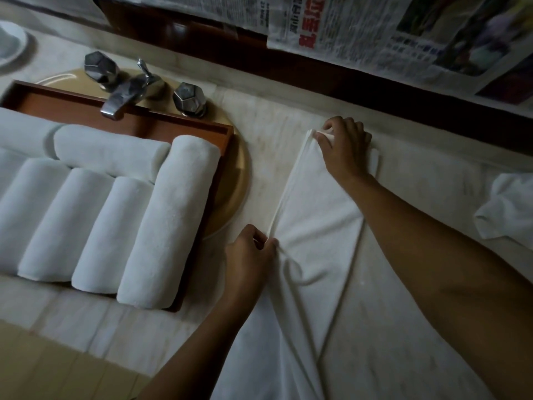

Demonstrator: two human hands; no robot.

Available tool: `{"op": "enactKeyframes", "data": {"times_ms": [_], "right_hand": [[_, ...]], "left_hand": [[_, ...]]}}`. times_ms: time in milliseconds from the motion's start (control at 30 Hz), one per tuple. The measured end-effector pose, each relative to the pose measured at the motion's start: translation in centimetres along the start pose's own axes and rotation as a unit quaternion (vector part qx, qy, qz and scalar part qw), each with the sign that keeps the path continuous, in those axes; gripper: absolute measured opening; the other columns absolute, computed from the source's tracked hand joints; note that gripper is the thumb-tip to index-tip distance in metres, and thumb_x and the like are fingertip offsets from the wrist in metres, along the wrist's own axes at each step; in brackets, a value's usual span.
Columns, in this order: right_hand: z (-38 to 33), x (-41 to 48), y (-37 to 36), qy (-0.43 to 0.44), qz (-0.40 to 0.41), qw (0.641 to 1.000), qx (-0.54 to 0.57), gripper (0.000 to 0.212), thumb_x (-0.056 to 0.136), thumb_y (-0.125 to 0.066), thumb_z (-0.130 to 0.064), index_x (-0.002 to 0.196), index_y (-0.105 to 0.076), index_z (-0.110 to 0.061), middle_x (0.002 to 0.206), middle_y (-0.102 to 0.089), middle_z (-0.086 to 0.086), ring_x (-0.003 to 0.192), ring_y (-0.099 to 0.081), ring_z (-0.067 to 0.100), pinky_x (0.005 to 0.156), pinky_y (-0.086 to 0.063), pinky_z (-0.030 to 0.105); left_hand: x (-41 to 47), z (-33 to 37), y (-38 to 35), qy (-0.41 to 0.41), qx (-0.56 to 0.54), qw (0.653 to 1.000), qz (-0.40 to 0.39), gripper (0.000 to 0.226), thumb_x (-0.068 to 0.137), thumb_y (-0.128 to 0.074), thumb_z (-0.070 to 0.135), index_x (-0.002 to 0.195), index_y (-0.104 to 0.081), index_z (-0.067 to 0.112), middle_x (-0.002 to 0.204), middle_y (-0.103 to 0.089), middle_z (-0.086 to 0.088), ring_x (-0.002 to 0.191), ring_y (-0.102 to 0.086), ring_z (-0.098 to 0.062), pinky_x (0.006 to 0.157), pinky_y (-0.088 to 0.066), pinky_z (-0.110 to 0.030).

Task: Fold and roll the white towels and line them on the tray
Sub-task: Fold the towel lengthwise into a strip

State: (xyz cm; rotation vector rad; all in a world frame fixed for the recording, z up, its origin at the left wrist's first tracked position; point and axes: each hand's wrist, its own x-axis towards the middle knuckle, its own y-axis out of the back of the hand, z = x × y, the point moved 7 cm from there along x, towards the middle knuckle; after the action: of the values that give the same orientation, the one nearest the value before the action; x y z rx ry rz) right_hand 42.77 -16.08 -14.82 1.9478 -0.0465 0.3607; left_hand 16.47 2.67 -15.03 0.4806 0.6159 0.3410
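**Both hands pinch the left edge of a white towel beside the filled tray**

We see a white towel [317, 215] spread on the pale stone worktop [265, 157], to the right of the tray [184, 122]. Its far end lies near the back of the worktop and its near end runs out of the bottom of the view. The left edge shows stacked layers, and a slanting fold line crosses the cloth nearer to us.

The right hand [344, 148] reaches to the far left corner of the towel. Its fingers are curled and pinch that corner against the thumb, while the heel of the hand rests on the cloth. The left hand [249, 252] sits nearer to us on the same edge. Its thumb and fingertips pinch the layered edge, and the cloth puckers just beside the grip. Between the 2 hands the edge runs in a straight line.

The brown wooden tray stands across a beige basin [233, 183]. Rolled towels [170, 223] fill it: at least 4 lie side by side, pointing away from us, and 2 more lie crosswise behind them. The rightmost roll touches the tray's right wall.

A chrome tap [124, 90] with 2 faceted handles stands behind the tray, its spout over the back rim. A crumpled white cloth [510, 206] lies at the right edge, well apart from the hands. Newspaper [375, 27] covers the wall at the top, and a white dish [11, 44] shows in the far left corner.
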Motion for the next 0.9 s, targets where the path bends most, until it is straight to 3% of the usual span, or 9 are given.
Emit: {"op": "enactKeyframes", "data": {"times_ms": [100,200,300,367,433,500,633,733,900], "right_hand": [[-2.5,-2.0,1.6,0.078,0.013,0.997,-0.019,0.019,0.098,-0.059,-0.033,0.112,-0.066,-0.022,0.116,-0.059,0.005,0.109,-0.053,0.029,0.093,-0.036,0.043],[-3.6,-7.0,1.4,0.125,-0.063,0.99,0.014,0.031,0.1,-0.052,-0.035,0.126,-0.065,-0.024,0.136,-0.059,0.002,0.13,-0.051,0.027,0.109,-0.031,0.047],[-2.0,-11.1,-0.3,0.111,-0.171,0.977,-0.064,0.053,0.105,-0.027,-0.049,0.156,-0.033,-0.036,0.168,-0.022,-0.007,0.156,-0.016,0.018,0.123,-0.012,0.056],[-1.6,-11.4,-0.4,0.108,-0.181,0.974,-0.084,0.056,0.106,-0.021,-0.049,0.16,-0.021,-0.037,0.17,-0.012,-0.009,0.158,-0.007,0.017,0.124,-0.01,0.057],[-1.8,-11.0,-0.3,0.106,-0.186,0.973,-0.086,0.055,0.106,-0.02,-0.048,0.16,-0.02,-0.038,0.17,-0.012,-0.009,0.157,-0.007,0.018,0.124,-0.011,0.058],[-2.0,-10.8,-0.2,0.107,-0.186,0.973,-0.089,0.054,0.106,-0.02,-0.048,0.159,-0.022,-0.038,0.17,-0.014,-0.009,0.157,-0.008,0.018,0.123,-0.013,0.058],[-1.7,-10.8,0.0,0.104,-0.186,0.973,-0.088,0.054,0.106,-0.02,-0.048,0.159,-0.022,-0.039,0.17,-0.014,-0.011,0.157,-0.009,0.016,0.124,-0.013,0.057],[-1.8,-10.7,0.1,0.11,-0.178,0.974,-0.085,0.054,0.106,-0.022,-0.047,0.159,-0.024,-0.039,0.17,-0.016,-0.011,0.157,-0.011,0.017,0.123,-0.014,0.057],[-1.7,-10.8,0.0,0.114,-0.181,0.972,-0.094,0.053,0.107,-0.023,-0.046,0.159,-0.024,-0.038,0.17,-0.016,-0.008,0.157,-0.011,0.021,0.122,-0.015,0.06]], "left_hand": [[0.0,0.1,0.0,0.004,0.004,1.0,-0.005,0.018,0.09,-0.073,0.032,0.081,-0.063,0.02,0.077,-0.068,0.005,0.071,-0.065,-0.011,0.057,-0.05,-0.024],[-0.2,0.5,0.2,-0.006,0.007,1.0,-0.008,0.018,0.091,-0.073,0.031,0.083,-0.064,0.018,0.078,-0.068,0.005,0.072,-0.064,-0.01,0.055,-0.045,-0.021],[-0.5,0.7,0.1,0.0,0.001,1.0,-0.022,0.013,0.093,-0.07,0.027,0.085,-0.063,0.018,0.081,-0.068,0.003,0.073,-0.066,-0.012,0.056,-0.049,-0.023],[-0.9,0.0,-0.5,0.039,-0.044,0.996,-0.073,0.009,0.092,-0.069,0.022,0.087,-0.064,0.018,0.084,-0.071,-0.001,0.073,-0.068,-0.016,0.057,-0.054,-0.028],[-2.0,-0.9,-1.5,0.123,-0.138,0.97,-0.161,0.007,0.092,-0.07,0.018,0.09,-0.064,0.015,0.085,-0.071,-0.005,0.071,-0.067,-0.02,0.054,-0.052,-0.029],[-3.0,-1.6,-1.5,0.159,-0.161,0.955,-0.191,0.006,0.094,-0.069,0.022,0.094,-0.066,0.017,0.085,-0.069,-0.006,0.071,-0.065,-0.02,0.055,-0.049,-0.027],[-3.3,-2.3,0.6,0.079,-0.029,0.992,-0.095,0.012,0.095,-0.067,0.036,0.092,-0.064,0.025,0.085,-0.072,-0.001,0.072,-0.07,-0.017,0.054,-0.055,-0.031],[-3.4,-2.4,1.1,0.033,0.032,0.998,-0.051,0.015,0.096,-0.064,0.038,0.09,-0.06,0.026,0.082,-0.07,0.003,0.071,-0.067,-0.014,0.054,-0.054,-0.031],[-3.2,-2.4,0.9,0.017,0.034,0.999,-0.03,0.017,0.093,-0.067,0.035,0.086,-0.058,0.023,0.076,-0.069,0.001,0.069,-0.065,-0.015,0.057,-0.052,-0.033]]}}
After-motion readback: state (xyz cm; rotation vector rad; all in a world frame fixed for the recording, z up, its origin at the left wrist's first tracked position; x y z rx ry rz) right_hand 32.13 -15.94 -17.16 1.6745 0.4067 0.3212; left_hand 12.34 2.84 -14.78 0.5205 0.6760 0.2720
